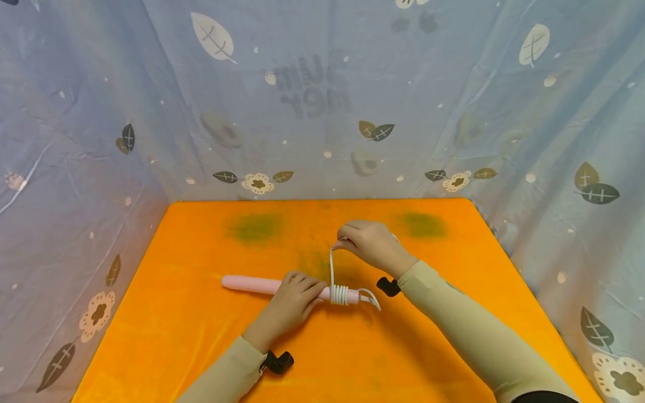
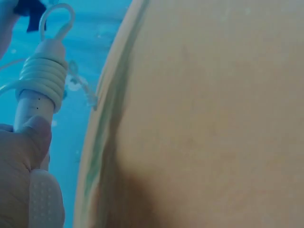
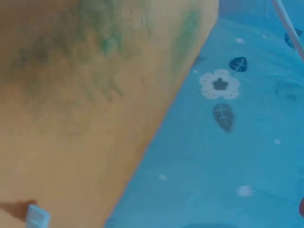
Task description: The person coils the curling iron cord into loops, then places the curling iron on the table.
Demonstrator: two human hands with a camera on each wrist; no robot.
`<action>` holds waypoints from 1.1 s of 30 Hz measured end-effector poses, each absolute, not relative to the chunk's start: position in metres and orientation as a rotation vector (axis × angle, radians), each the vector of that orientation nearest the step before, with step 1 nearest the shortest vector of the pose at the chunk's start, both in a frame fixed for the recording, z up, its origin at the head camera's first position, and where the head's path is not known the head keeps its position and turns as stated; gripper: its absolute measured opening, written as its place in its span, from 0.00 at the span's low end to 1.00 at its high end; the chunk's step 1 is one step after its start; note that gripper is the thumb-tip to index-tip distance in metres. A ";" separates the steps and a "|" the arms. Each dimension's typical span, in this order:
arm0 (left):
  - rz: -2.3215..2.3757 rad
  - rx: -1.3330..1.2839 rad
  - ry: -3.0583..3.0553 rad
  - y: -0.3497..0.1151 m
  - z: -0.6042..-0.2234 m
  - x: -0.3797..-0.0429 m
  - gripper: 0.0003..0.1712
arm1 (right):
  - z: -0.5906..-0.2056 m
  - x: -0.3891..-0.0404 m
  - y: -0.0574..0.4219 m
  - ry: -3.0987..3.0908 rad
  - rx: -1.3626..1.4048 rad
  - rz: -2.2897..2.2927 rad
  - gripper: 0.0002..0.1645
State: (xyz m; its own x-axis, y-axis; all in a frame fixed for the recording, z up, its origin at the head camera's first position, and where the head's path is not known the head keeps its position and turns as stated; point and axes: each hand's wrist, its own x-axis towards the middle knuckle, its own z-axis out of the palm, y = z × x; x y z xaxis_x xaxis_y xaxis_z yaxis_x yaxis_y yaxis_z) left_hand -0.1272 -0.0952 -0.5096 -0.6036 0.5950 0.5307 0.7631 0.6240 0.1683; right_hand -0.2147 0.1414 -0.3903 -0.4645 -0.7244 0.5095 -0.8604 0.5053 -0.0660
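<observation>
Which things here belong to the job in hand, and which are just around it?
Job in hand:
pink wand, held by the left hand
white cord, coiled round the wand and pinched by the right hand

Just around it:
orange tabletop
patterned curtain

A flat, orange, round-cornered worktop (image 1: 166,313) bears dull green patches (image 1: 423,225). Whether the long, cylindrical pink wand (image 1: 252,284) touches it is unclear.

An orange tabletop (image 1: 166,324) lay beneath the grip, green smudges (image 1: 257,228) beyond it, and a leaf-printed curtain (image 1: 312,151) hung farther back.
</observation>
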 end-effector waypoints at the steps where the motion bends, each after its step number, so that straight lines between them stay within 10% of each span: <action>1: -0.522 -1.091 -2.416 -0.095 -0.509 -0.126 0.19 | -0.392 -0.217 0.141 -2.352 1.305 0.450 0.12; 33: -0.737 -0.994 -2.074 -0.108 -0.477 -0.133 0.20 | -0.433 -0.220 0.184 -2.686 1.065 0.600 0.07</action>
State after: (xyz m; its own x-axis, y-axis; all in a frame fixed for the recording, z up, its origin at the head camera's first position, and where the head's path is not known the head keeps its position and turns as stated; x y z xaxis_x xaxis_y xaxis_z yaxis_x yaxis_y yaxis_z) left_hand -0.1329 -0.1083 -0.4770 -0.4516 0.4149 0.7899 0.8202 0.5415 0.1845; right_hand -0.2202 0.1842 -0.4331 -0.7239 -0.6125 0.3175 -0.6894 0.6600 -0.2987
